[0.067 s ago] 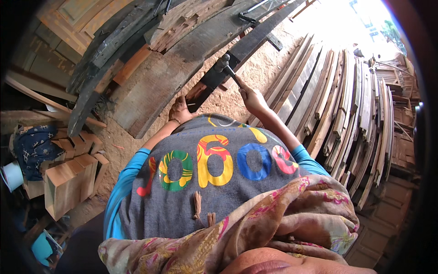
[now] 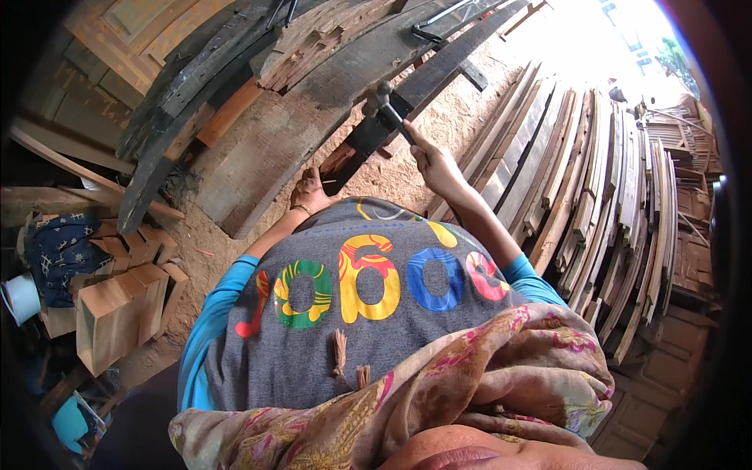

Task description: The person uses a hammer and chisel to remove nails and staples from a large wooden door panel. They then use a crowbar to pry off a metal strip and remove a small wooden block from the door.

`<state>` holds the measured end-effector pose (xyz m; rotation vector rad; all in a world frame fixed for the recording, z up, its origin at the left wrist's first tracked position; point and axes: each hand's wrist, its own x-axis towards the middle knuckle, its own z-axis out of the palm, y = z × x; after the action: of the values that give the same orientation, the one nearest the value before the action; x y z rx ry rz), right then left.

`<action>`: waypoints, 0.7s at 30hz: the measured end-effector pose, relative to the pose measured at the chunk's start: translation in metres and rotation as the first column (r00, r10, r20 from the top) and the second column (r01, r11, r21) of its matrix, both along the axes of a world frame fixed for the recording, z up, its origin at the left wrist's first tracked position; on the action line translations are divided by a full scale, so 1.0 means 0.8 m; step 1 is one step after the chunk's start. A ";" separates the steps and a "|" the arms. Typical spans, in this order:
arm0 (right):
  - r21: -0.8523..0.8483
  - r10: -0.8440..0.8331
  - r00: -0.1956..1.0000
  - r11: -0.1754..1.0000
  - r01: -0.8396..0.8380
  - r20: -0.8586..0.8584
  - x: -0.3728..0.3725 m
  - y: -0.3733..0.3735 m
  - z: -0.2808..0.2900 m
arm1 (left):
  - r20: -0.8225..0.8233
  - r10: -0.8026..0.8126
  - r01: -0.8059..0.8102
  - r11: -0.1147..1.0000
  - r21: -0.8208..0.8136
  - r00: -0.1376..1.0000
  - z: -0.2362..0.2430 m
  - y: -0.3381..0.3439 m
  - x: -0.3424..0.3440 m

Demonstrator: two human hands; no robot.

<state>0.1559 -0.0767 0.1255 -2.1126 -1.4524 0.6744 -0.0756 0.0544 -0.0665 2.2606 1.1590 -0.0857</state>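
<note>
My right hand [image 2: 432, 163] is closed around the handle of a hammer [image 2: 383, 95], whose head is over a long dark narrow beam [image 2: 435, 72]. My left hand [image 2: 307, 190] is closed at the near end of that beam, beside a reddish-brown patch of bare wood [image 2: 338, 159], pinching a thin nail-like piece [image 2: 328, 181]; its exact tip is too small to tell. A wide weathered plank [image 2: 251, 176] lies alongside on the left, with a dark metal tool [image 2: 425, 33] on its far part.
Long boards [image 2: 583, 180] are stacked along the right. Dark weathered beams [image 2: 160, 133] and wooden panels [image 2: 117, 47] are at the upper left. Wooden blocks [image 2: 117, 313], a patterned dark cloth [image 2: 63, 258] and a white bucket [image 2: 22, 299] sit at the left. Sandy ground [image 2: 435, 117] shows between the woods.
My right hand and the hammer have shifted slightly, the head a little up and to the left. My left hand stays at the beam's end.
</note>
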 end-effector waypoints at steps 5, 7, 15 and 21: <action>0.246 -0.055 0.998 0.967 0.064 -0.042 -0.025 -0.001 0.050 | -0.009 0.005 -0.005 1.000 -0.005 1.000 0.005 0.000 -0.002; 0.319 -0.071 0.996 0.946 0.053 0.046 -0.018 -0.010 0.020 | -0.020 0.001 -0.001 1.000 -0.016 1.000 0.016 0.001 0.003; 0.068 -0.047 0.997 0.997 0.043 0.059 0.012 0.001 -0.026 | -0.082 -0.005 0.002 0.999 -0.043 0.997 0.023 0.004 0.005; 0.179 -0.077 0.994 0.982 0.063 0.072 -0.015 -0.003 0.009 | -0.077 0.027 -0.028 0.999 -0.016 0.997 0.021 0.000 -0.002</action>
<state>0.1441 -0.0789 0.1327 -2.0617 -1.4158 0.4233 -0.0772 0.0543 -0.0498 2.2425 1.2242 -0.1720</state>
